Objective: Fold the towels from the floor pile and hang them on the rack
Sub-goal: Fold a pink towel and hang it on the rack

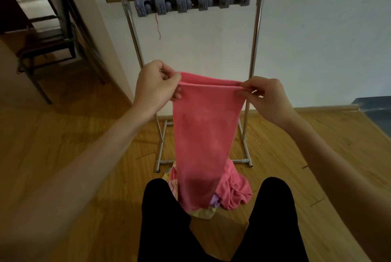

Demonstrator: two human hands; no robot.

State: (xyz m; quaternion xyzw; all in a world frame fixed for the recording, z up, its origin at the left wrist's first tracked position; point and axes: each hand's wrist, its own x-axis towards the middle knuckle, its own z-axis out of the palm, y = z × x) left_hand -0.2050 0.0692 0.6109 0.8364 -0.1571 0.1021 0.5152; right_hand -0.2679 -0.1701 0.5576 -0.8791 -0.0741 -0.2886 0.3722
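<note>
- I am looking down at my left hand [157, 84] and right hand [264, 97], each pinching a top corner of a pink towel [203, 134] that is hanging doubled over between them.
- The towel's lower end is dangling over a floor pile [234, 187] of pink, yellow and purple cloth, between my black-clad legs [165, 219].
- A metal rack [257, 35] is standing against the white wall, a grey clip holder [192, 1] sitting on its top bar.
- A dark chair [53, 39] is standing at left on the wooden floor [74, 145].

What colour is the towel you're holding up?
Pink, plain with no pattern. The towel shows best in the head view.
</note>
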